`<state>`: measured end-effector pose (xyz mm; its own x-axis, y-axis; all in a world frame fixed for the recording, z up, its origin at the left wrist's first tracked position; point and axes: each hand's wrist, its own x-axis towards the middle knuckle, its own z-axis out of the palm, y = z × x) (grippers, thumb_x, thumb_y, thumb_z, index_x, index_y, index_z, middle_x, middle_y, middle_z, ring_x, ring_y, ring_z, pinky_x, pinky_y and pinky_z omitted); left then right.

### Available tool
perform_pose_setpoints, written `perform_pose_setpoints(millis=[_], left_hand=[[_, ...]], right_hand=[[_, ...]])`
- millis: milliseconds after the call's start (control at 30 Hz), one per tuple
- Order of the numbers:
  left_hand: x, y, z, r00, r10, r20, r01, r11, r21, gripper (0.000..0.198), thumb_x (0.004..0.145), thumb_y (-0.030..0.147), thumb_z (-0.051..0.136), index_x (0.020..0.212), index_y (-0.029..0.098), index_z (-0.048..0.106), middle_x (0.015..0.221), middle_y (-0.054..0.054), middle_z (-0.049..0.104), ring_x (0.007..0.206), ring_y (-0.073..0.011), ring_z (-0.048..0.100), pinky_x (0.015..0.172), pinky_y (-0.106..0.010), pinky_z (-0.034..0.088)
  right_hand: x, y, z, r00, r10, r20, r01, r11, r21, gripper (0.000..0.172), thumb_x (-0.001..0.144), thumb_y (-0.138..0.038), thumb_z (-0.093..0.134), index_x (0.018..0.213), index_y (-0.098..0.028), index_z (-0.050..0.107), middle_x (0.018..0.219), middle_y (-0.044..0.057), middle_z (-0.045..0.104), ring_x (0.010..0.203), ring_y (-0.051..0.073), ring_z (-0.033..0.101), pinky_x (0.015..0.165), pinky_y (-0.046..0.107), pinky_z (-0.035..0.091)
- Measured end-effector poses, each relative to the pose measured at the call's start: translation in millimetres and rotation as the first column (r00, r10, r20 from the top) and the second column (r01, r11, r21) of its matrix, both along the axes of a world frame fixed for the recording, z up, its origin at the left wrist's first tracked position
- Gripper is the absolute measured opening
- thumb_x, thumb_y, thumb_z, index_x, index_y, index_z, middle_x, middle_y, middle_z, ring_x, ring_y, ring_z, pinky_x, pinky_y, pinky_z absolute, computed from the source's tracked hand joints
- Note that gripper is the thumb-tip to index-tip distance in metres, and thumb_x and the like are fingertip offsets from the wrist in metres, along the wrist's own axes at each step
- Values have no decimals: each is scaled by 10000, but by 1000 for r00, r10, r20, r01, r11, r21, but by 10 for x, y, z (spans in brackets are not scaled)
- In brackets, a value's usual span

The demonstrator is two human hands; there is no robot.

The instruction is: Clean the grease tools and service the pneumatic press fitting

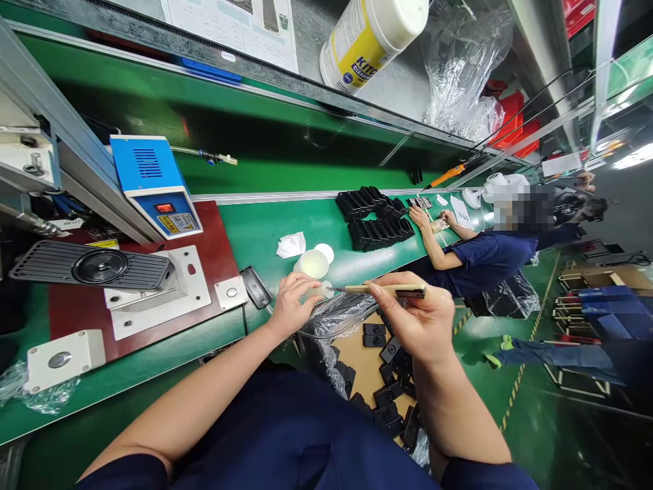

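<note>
Looking down past a navy shirt into an open box with a tan bottom, strewn with small black parts and edged with clear plastic.

Right above that, gripping a slim tan tool in the right hand, pinched between thumb and curled fingers, more or less level and pointing at the other hand. Got a small whitish piece in the left hand, held at the narrowed fingertips, right by the tool's thin end. Can't honestly tell whether touching or just short of it.

Just past the left fingers, on the green bench: a white tub with something pale yellow inside, plus a round white lid behind and a crumpled white tissue next to it. Over to the left, a slotted black part with a round cone, sitting up on a white fixture, with a blue box behind.

Further along, stacked rows of black cases, then a co-worker in navy, also busy at the bench. Up on the shelf, a yellow-and-white canister, tilted in this view.
</note>
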<state>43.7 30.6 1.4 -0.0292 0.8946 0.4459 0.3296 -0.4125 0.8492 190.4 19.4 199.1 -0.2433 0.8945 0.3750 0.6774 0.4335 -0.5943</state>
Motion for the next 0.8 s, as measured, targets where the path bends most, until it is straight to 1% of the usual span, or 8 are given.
perform_pose_setpoints(millis=[100,167,333,500,633,700,800], left_hand=[[2,-12,-5,1000,2,-7,-2,1000,-17,139,776,256,708,906,213,685,894,-48,680,930,-217,609,818,-373,453],[-4,-14,-20,1000,2,-11,-2,1000,-23,146,780,270,704,915,214,686,900,-50,680,927,-216,611,818,-373,457],[-24,-17,-60,1000,2,-13,-2,1000,-16,155,775,271,711,915,210,689,887,-52,694,918,-214,612,813,-371,458],[-32,-30,-83,1000,-6,-24,6,999,-37,159,781,267,702,931,215,692,901,-60,698,930,-221,610,818,-388,464],[-42,-27,-96,1000,-11,-5,11,999,-35,163,778,272,702,933,222,694,897,-54,703,926,-222,611,819,-389,466],[-44,-22,-94,1000,-11,-6,10,1000,-27,161,780,265,700,934,218,694,893,-56,702,922,-221,611,813,-384,465],[-48,-12,-89,1000,-13,-14,13,1000,-17,158,788,261,695,938,212,691,897,-61,699,920,-220,613,806,-380,463]], right_hand=[[-57,9,-76,997,73,21,-72,997,-27,67,816,-134,652,808,-195,676,732,-5,696,611,112,626,582,231,482],[-61,16,-78,995,97,22,-96,995,-39,68,821,-133,646,812,-193,677,739,-5,701,620,110,632,583,226,483],[-6,27,16,999,43,19,-44,999,23,65,796,-130,672,800,-194,683,725,-15,694,583,97,617,558,208,484],[-13,3,56,995,95,36,-93,995,-48,51,820,-161,650,797,-191,684,725,4,701,600,120,635,564,225,500],[-22,-2,93,999,28,47,-28,1000,2,28,810,-184,667,804,-197,692,730,16,708,586,127,630,560,232,503],[-31,23,80,998,36,45,-36,999,-7,32,812,-189,665,793,-194,690,713,12,702,573,123,622,549,230,496],[-40,65,39,997,78,30,-76,995,-62,72,823,-185,647,761,-184,682,689,4,687,562,115,611,536,223,484]])
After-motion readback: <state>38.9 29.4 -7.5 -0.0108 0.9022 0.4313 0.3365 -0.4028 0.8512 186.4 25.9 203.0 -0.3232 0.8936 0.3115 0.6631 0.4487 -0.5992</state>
